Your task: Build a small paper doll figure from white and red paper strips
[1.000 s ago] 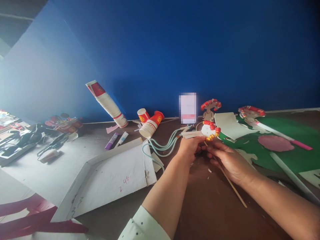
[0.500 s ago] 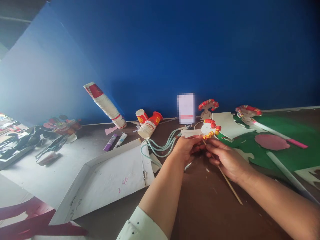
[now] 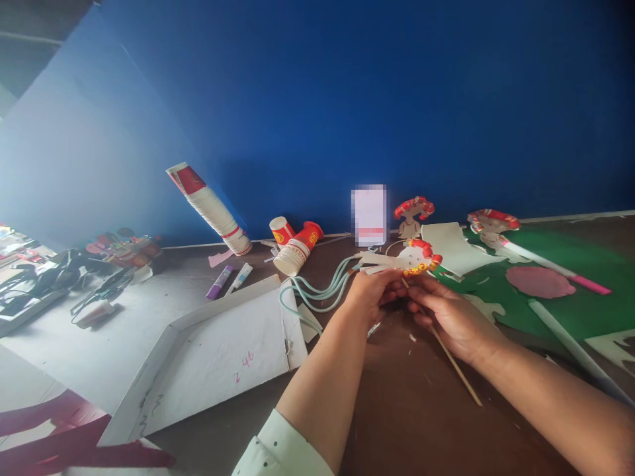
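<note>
A small white paper figure (image 3: 407, 256) with a bumpy red and yellow border tops a thin wooden stick (image 3: 456, 365), held in front of me above the brown table. My left hand (image 3: 376, 289) is closed around the figure's lower part and the top of the stick. White paper strips (image 3: 378, 260) stick out to the left just above its fingers. My right hand (image 3: 449, 311) is closed around the stick, its fingertips close to the left hand's. The stick slants down toward me below the right hand. The fingers hide where stick and paper meet.
Two similar paper figures (image 3: 414, 210) (image 3: 492, 231) stand at the back right. Green paper (image 3: 590, 251), a pink oval (image 3: 538, 282) and a white tube (image 3: 570, 340) lie right. Left are a box lid (image 3: 208, 350), paper cups (image 3: 292, 254), glue sticks (image 3: 218, 282) and a pale cable (image 3: 322, 301).
The paper figure has tipped back and slightly lower between my hands. The white paper at its left now shows as separate strips. Both hands have hardly moved.
</note>
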